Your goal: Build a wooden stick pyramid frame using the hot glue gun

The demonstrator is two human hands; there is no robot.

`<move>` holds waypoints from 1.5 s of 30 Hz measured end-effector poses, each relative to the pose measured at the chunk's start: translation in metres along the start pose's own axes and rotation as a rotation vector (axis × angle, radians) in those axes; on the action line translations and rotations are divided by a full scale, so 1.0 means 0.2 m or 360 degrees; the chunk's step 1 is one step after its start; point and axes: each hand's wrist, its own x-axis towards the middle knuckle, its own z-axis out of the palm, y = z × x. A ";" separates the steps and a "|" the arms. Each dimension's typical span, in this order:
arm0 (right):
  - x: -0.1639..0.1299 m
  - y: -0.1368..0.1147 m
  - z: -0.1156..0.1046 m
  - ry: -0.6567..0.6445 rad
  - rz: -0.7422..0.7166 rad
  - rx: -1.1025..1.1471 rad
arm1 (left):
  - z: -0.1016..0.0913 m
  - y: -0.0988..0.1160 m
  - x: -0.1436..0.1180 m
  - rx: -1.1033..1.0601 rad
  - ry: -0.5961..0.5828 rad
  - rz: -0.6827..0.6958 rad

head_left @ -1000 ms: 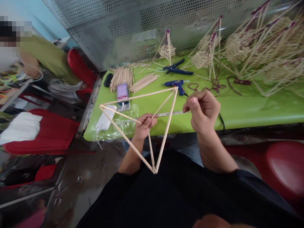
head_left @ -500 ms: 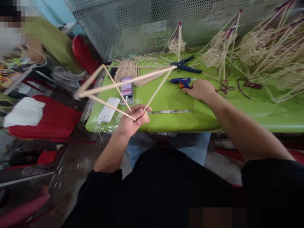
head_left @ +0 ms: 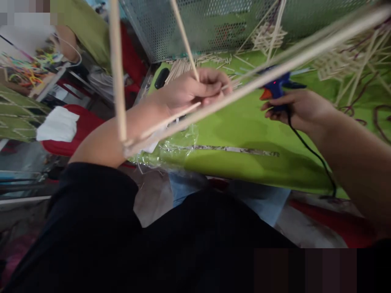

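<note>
My left hand (head_left: 200, 89) is closed on a frame of thin wooden sticks (head_left: 250, 84), pinching it where sticks meet. The frame reaches close to the camera, and its nearest sticks are blurred. To the right, my right hand (head_left: 301, 108) is wrapped around a blue hot glue gun (head_left: 279, 83) with an orange trigger, held above the table. A small red light glows on its body, and its black cord (head_left: 311, 150) hangs down toward the table edge. The gun's nozzle end points left, partly hidden behind a stick.
A green-covered table (head_left: 226, 122) carries loose wooden sticks (head_left: 180, 69), a patterned strip (head_left: 236, 150), and clear plastic wrap (head_left: 180, 142). Finished-looking stick structures (head_left: 332, 67) stand at the right, before a perforated metal panel (head_left: 207, 30). A red chair (head_left: 88, 126) and another person (head_left: 88, 32) are at left.
My right hand has lifted the glue gun off the table and turned it. My left hand has moved up and right, turning the stick frame closer to the camera.
</note>
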 end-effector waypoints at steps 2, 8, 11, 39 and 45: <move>0.03 -0.05 0.03 0.0007 0.0021 0.0276 | -0.02 -0.04 0.13 0.0029 -0.0242 0.0064; 0.04 -0.12 0.04 -0.0016 -0.0002 0.0679 | -0.16 -0.34 0.33 -0.0167 -0.0349 -0.0057; -0.03 -0.11 0.01 -0.0081 -0.0033 0.0717 | -0.22 -0.47 0.33 -0.0241 -0.0325 -0.0119; -0.37 -0.32 -0.16 0.0141 -0.0644 0.0615 | 0.10 -0.40 0.10 -0.0313 0.0586 0.0348; -0.42 -0.06 -0.23 -0.0254 -0.0377 0.0458 | 0.36 -0.80 -0.17 -0.0306 0.1177 0.0547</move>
